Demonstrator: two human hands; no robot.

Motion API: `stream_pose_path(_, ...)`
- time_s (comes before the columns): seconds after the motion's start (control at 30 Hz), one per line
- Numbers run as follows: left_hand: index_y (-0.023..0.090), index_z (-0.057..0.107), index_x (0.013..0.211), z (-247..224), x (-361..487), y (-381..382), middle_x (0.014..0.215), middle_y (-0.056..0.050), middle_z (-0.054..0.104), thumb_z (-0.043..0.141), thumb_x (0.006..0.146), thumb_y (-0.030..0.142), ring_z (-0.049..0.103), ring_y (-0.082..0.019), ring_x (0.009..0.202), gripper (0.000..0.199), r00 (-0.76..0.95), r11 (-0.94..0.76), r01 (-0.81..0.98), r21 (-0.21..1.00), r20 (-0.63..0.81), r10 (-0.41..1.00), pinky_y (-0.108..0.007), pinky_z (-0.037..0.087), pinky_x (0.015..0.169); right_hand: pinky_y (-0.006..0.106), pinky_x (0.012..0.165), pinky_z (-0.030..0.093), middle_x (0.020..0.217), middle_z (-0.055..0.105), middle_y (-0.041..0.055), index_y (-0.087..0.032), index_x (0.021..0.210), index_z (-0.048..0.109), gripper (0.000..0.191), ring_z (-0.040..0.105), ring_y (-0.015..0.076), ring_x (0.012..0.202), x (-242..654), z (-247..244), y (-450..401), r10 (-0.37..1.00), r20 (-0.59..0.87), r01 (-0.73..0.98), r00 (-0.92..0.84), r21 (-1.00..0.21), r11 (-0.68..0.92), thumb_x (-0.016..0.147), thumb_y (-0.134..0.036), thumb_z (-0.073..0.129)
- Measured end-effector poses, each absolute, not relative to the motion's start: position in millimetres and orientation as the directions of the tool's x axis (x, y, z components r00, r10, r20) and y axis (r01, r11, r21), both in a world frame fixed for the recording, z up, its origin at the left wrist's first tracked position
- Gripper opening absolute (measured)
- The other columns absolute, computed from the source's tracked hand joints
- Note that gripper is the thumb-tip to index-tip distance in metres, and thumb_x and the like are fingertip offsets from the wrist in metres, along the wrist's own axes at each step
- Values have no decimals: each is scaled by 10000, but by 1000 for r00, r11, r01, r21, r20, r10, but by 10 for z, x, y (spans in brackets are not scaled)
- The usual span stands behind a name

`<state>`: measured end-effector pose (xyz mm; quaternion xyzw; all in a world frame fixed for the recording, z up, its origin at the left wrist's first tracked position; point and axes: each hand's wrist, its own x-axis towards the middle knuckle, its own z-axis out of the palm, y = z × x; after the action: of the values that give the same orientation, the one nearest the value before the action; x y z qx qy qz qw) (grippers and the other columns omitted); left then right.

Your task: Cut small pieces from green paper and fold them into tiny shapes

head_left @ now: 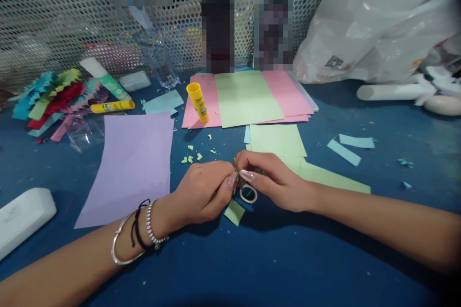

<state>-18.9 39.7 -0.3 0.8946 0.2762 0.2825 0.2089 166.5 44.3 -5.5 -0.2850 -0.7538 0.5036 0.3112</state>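
Observation:
My left hand [209,187] and my right hand [273,177] meet at the middle of the table, thumbs and fingertips pinched together. A small sliver of green paper [236,175] shows between the fingertips; the fingers hide most of it. Just below my right thumb is a white ring [255,194] that looks like a scissors handle; whether my hand touches it I cannot tell. Under the fingertips lies a small green paper square [235,213]. Tiny green paper cut-outs [190,159] are scattered beyond my left hand. Green sheets [279,139] lie behind my right hand.
A yellow glue stick [198,102] stands on stacked pink and green paper [248,100]. Purple paper [133,163] lies left, near another yellow glue stick [112,106] and pleated paper [61,98]. Blue strips [344,151] lie right. A plastic bag [363,29] stands against the perforated panel.

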Motion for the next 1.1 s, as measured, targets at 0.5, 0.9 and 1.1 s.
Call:
stream_pose_path(0.5,151,478,689,-21,-193,400,583,-8,484,334,834,131,424,-106,530,205,689,-769,357,530,407,600,-239,359,507,246,605,374,742,493,8,-174,778,421,159,453,105,653,1671,-53,440,737,179,104,-652,-941,321,896,-269,373)
stream_pose_path(0.9,180,406,637,-26,-163,384,537,29,410,371,788,138,350,-98,479,160,664,-802,422,423,459,591,-225,294,458,200,504,325,676,433,-35,-179,738,389,164,360,66,551,1659,-32,409,770,153,169,-619,-932,321,838,-264,486)
stream_pose_path(1.1,176,424,621,-15,-138,385,520,32,417,400,767,151,355,-95,470,150,656,-793,459,399,450,606,-223,299,452,216,531,339,698,472,-13,-173,770,408,127,402,84,586,1652,-49,429,775,187,205,-604,-903,378,861,-261,407)
